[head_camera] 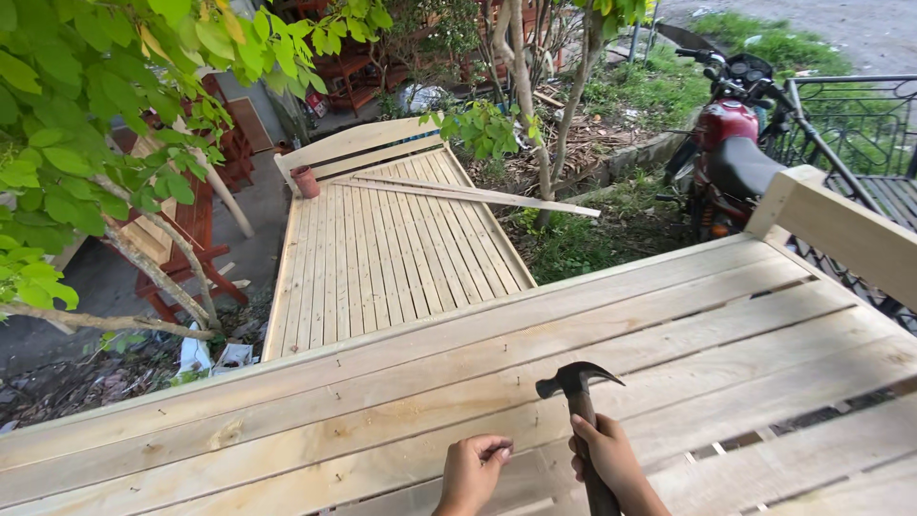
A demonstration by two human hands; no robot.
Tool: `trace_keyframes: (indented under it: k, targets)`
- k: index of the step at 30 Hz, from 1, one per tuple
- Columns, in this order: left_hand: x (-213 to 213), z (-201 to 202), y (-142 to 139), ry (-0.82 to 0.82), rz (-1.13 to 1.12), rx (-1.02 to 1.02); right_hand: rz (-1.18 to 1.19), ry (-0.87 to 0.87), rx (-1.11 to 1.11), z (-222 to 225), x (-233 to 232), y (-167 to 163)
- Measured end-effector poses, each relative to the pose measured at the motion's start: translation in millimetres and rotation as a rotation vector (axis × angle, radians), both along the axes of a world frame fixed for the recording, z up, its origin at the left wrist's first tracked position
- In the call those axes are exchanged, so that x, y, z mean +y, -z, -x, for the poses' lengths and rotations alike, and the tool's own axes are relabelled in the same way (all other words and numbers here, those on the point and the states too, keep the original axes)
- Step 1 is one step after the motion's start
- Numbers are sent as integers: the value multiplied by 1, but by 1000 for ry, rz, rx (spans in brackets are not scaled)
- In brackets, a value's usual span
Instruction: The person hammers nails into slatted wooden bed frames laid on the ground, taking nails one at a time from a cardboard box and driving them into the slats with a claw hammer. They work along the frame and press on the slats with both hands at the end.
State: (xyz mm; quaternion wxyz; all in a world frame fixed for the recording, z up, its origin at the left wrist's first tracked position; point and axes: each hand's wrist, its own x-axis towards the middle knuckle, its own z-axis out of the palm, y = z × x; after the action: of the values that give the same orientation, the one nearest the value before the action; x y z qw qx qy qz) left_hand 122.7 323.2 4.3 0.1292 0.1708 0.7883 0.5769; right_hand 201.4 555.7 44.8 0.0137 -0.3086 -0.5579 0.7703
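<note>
Head view, looking down over a pale wooden slatted platform (411, 401) that fills the lower half of the picture. Down at six o'clock, both hands are in. The right hand (604, 451) is wrapped tight around the dark handle of a claw hammer (577, 384), fist closed, the hammer standing nearly upright with its black head up and the claw curving off toward three o'clock. Just beside it, toward nine o'clock, the left hand (473, 468) is curled in, thumb and fingertips pinched together over something small and dark. It looks like a nail, though it is too small to be sure. That hand sits right at the planks, between two of the boards.

Up at twelve o'clock from the hands lies a second slatted wooden frame (382, 248), with a long loose strip of wood (478, 194) lying across its far end and a small reddish pot (306, 181) at its corner. At one o'clock, well apart from the hands, a dark red motorcycle (731, 143) is parked beside a black metal railing (860, 115). A raised wooden rail (841, 229) edges the platform at two o'clock. Leafy branches (86, 124) hang in at ten o'clock, with red wooden furniture (186, 239) behind them.
</note>
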Motion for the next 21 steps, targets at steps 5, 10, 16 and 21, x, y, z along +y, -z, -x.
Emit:
trace_keyframes:
  k: [5,10,16,21]
  targets:
    - [-2,62,28,-108,-150,66,36,13,20,111,10,17]
    - [17,119,28,-58,-185,202,87,35,109,176,23,48]
    - [69,218,-2,-321,-189,78,344,76,168,196,58,114]
    - [109,261,6,-276,-290,242,377,52,158,204,70,140]
